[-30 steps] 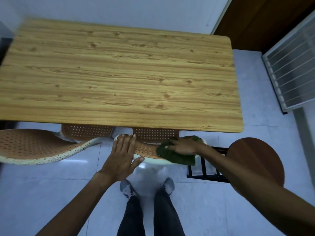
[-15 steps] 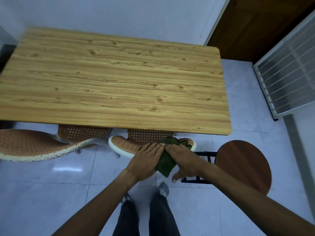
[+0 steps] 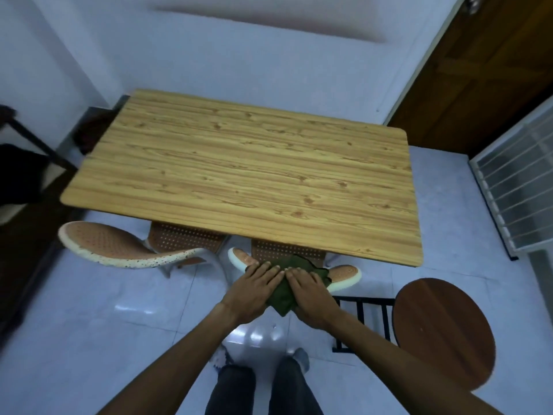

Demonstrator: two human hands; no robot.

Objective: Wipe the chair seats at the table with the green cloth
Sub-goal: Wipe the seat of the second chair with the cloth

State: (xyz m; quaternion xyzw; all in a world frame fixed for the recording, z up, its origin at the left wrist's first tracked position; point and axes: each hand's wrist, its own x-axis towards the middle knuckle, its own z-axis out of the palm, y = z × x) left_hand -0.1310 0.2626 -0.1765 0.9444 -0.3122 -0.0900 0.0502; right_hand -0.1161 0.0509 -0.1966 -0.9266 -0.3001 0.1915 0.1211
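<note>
Hands, left (image 3: 254, 290) and right (image 3: 311, 298), press flat on the cloth (image 3: 287, 290), probably not clenching it; sweep outward from them toward each chair (image 3: 344, 274) rim.

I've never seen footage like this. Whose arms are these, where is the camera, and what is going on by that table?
No machine here: a person wears a camera on the head, looking down, so you see their own arms and legs. Both hands, left hand and right hand, press flat on a green cloth lying on the chair tucked under the wooden table, whose top is bare. A second chair stands to the left, and a round wooden stool to the right.
</note>
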